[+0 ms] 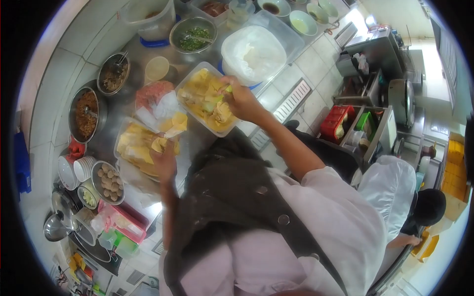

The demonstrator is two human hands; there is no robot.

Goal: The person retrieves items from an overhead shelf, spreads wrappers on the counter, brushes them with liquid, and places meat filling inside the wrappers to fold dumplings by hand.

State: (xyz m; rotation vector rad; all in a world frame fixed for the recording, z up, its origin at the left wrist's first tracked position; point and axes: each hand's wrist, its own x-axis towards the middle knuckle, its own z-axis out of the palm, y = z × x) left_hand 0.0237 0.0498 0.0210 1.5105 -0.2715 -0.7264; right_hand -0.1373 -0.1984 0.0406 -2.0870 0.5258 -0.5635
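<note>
On the steel table, my left hand is closed on a small yellow wrapper, at the edge of a plastic tray of yellow wrappers. My right hand is over a clear container of folded yellow pieces; its fingers are pressed together round something green-yellow that I cannot make out. Between the two containers lies a pink mass of ground meat, partly covered by a white sheet. Another yellow wrapper lies beside it, near my left hand.
Steel bowls of chopped greens, brown filling and meatballs stand around the table. A white lined tub sits beyond my right hand. At the right, a co-worker in a white top stands near yellow boxes.
</note>
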